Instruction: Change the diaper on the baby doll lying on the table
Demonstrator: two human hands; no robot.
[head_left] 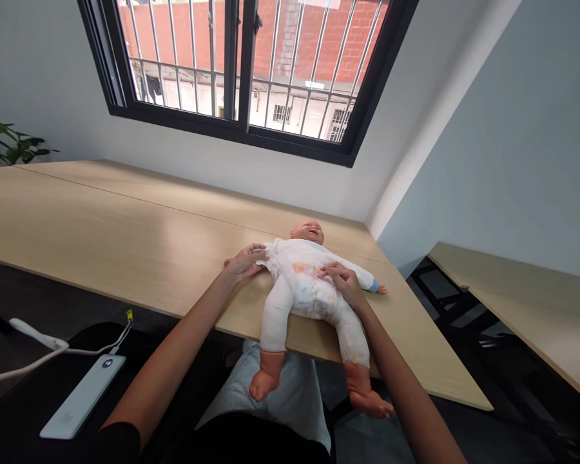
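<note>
A baby doll (314, 283) in a white bodysuit lies on its back on the wooden table (174, 270), head toward the window. Its bare feet hang past the table's near edge. My left hand (245, 263) is at the sleeve on the left of the view, fingers closed on the white cloth; the doll's hand peeks out beyond it. Over the doll's belly, my right hand (344, 281) has its fingertips pinched at the bodysuit's front, by a coloured print. The doll's other arm, with a blue cuff (374, 285), stretches out to the right.
A white power bank (84, 396) with a cable plugged in lies at lower left on a black surface. A second table (526, 303) stands to the right across a gap. Behind are a barred window (246, 71) and a green plant (14, 145).
</note>
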